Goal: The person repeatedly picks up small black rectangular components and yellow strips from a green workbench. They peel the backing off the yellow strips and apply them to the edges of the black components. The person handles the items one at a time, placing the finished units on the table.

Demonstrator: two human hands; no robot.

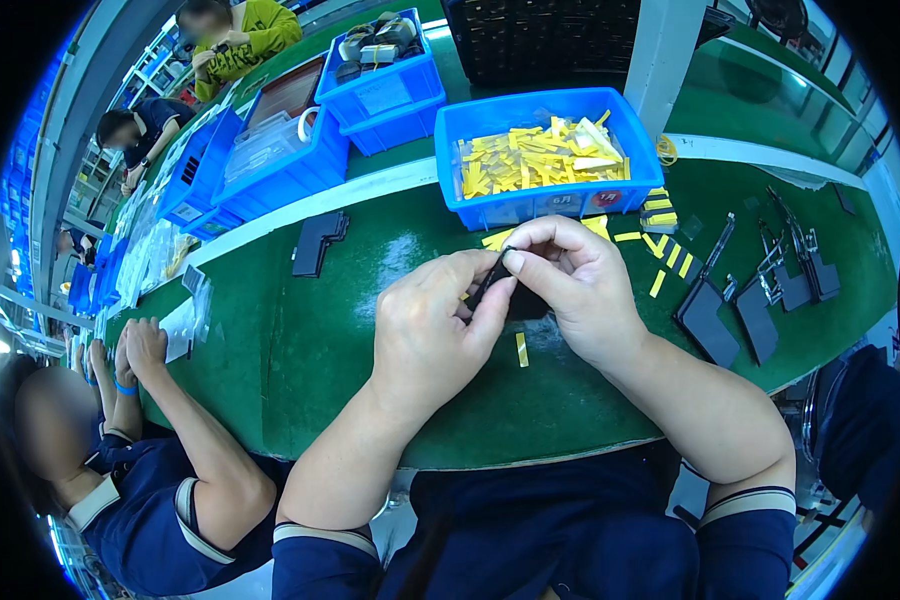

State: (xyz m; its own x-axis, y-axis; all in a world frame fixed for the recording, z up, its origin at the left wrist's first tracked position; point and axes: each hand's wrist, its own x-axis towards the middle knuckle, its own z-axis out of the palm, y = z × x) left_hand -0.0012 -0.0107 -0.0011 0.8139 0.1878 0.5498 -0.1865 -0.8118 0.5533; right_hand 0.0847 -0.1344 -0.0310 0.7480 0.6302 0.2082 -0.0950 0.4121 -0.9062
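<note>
From afar, I see the left hand (425, 312) and right hand (585, 287) pinching one black part (529, 304), probably to steady it.

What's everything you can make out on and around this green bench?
Bench: one, green, across the middle
Open bin: one, blue, bench's far side
Strips: many, mostly yellow, in open bin and nearby
Other bins: several, blue, upper left
Flat parts: several, dark, mostly bench's right side
Post: one, whitish, behind open bin
Co-workers: at least three, navy or yellow-green clothes, left
Held piece: one, black, centre
Left hand: one, bare, pinching held piece
Right hand: one, bare, likewise
</note>
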